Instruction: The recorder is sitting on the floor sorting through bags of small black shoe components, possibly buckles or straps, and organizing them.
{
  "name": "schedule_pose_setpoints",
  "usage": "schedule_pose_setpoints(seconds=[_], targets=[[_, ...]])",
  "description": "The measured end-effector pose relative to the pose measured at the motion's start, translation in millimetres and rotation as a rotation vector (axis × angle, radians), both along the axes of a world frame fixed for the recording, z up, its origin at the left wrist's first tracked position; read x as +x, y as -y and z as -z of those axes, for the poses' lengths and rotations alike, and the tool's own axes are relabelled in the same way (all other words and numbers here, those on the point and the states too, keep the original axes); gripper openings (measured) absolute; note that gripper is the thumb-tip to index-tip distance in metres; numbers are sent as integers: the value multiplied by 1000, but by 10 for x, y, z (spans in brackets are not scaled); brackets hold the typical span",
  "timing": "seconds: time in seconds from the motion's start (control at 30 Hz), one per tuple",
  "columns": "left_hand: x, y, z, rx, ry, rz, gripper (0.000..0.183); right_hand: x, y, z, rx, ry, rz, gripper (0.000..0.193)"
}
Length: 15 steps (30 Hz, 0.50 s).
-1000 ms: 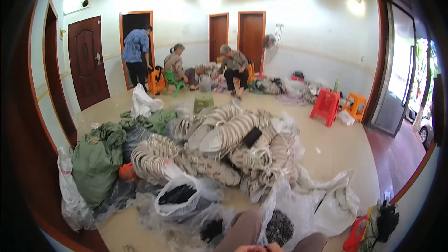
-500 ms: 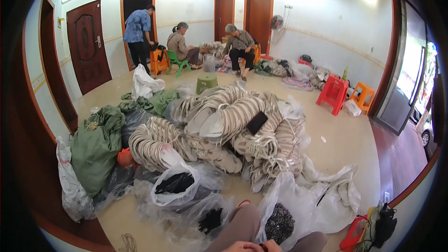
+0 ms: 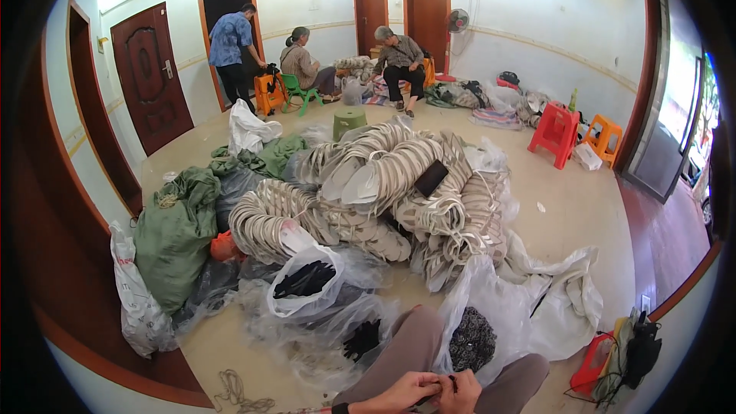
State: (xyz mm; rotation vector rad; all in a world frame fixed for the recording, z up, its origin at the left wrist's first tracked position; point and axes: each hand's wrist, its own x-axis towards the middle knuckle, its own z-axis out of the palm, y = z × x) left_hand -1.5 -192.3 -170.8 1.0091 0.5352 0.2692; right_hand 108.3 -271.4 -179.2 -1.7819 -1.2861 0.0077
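Above my lap, my left hand (image 3: pixel 410 391) and my right hand (image 3: pixel 460 392) meet with fingertips pinched together. A small black piece (image 3: pixel 437 397) shows between them, too small and covered to name. Just beyond my hands, a clear plastic bag (image 3: pixel 454 299) stands open with a heap of small dark parts (image 3: pixel 472 340) inside. To the left of my knee, another plastic bag (image 3: pixel 288 308) holds black strips (image 3: pixel 305 280). More black strips (image 3: pixel 362 340) lie in clear plastic closer to my leg.
Ahead lies a big pile of tied beige shoe-upper-like bundles (image 3: pixel 391 176), topped by a black phone-like slab (image 3: pixel 431 179). Green sacks (image 3: pixel 175 238) are at left, a white sack (image 3: pixel 571 299) at right. Stools (image 3: pixel 553 134) and three people (image 3: pixel 400 61) are farther back.
The view has tilted down, bringing more of my hands and forearms into sight. My hands stay together at my lap. The standing person at the back reaches toward the orange stool.
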Motion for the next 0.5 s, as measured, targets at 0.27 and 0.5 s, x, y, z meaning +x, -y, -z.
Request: schedule_pose_setpoints(seconds=[0.27,0.5], targets=[[38,42,221,-52,96,65,23,-46,26,-191,24,-197,115,6],[27,140,254,-112,88,33,22,6,85,-96,34,-108,-15,12]])
